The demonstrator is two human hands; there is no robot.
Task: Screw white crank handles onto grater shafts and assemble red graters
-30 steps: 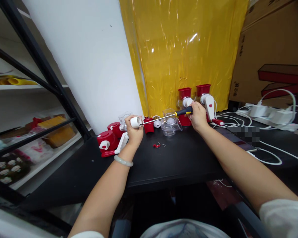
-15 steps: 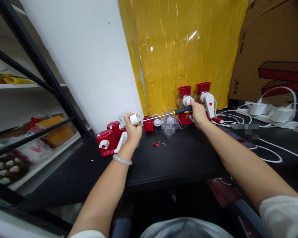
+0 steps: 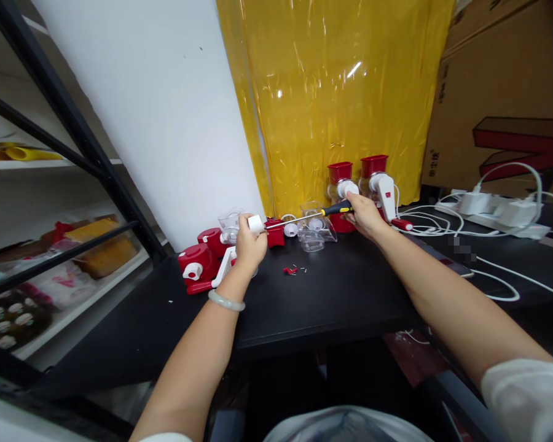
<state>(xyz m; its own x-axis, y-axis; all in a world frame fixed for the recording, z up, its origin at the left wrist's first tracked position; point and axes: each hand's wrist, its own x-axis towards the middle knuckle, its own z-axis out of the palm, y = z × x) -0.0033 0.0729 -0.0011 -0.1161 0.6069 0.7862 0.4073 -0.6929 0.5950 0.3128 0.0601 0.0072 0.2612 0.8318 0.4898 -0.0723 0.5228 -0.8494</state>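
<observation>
My left hand [image 3: 249, 245] is closed around a small white cylindrical plastic part [image 3: 255, 224], held up above the black table [image 3: 332, 294]. My right hand [image 3: 364, 216] grips the black and yellow handle of a screwdriver [image 3: 322, 213]. Its metal shaft runs left and its tip is in the open end of the white part. A pale bangle sits on my left wrist. Small red pieces and loose screws [image 3: 292, 269] lie on the table below the shaft.
Red and white crank devices [image 3: 198, 269] lie left of my left hand. Clear plastic cups [image 3: 314, 230] and two upright red-topped units [image 3: 357, 178] stand against a yellow plastic sheet. White chargers and cables [image 3: 488, 205] spread at the right. A black metal shelf frame [image 3: 87, 153] stands left.
Both hands with the white part and screwdriver stay joined; they shifted slightly up and the view drifted a little. Nothing was let go.
</observation>
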